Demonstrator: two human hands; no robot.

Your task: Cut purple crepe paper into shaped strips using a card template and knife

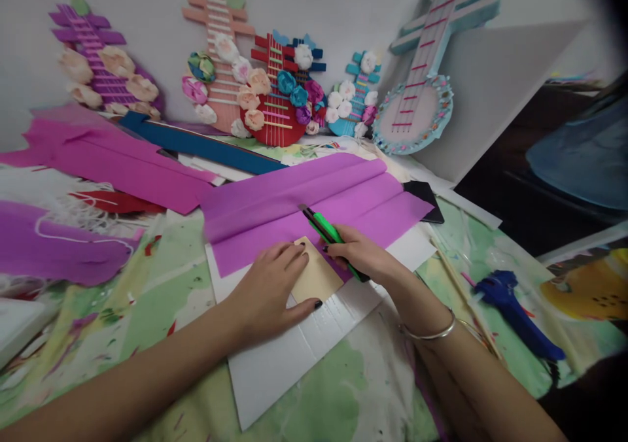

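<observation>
My left hand [275, 285] lies with fingers spread, pressing on a small cream card [318, 275]. Beneath the card are a sheet of purple crepe paper [294, 200] with long folds and a white board [275, 376] with scored lines. In my right hand [360, 252] is a green and black utility knife [328, 226], tilted so that its tip points up and left over the purple paper. The knife is just right of the card's upper corner, apart from my left fingertips.
Several decorated paper guitars [277, 95] lean on the back wall. A blue glue gun [520, 314] and a thin wooden stick [466, 295] lie to the right. Magenta paper [118, 154], white string [98, 216] and more purple paper [53, 246] occupy the left. A black flat object [432, 210] sits behind.
</observation>
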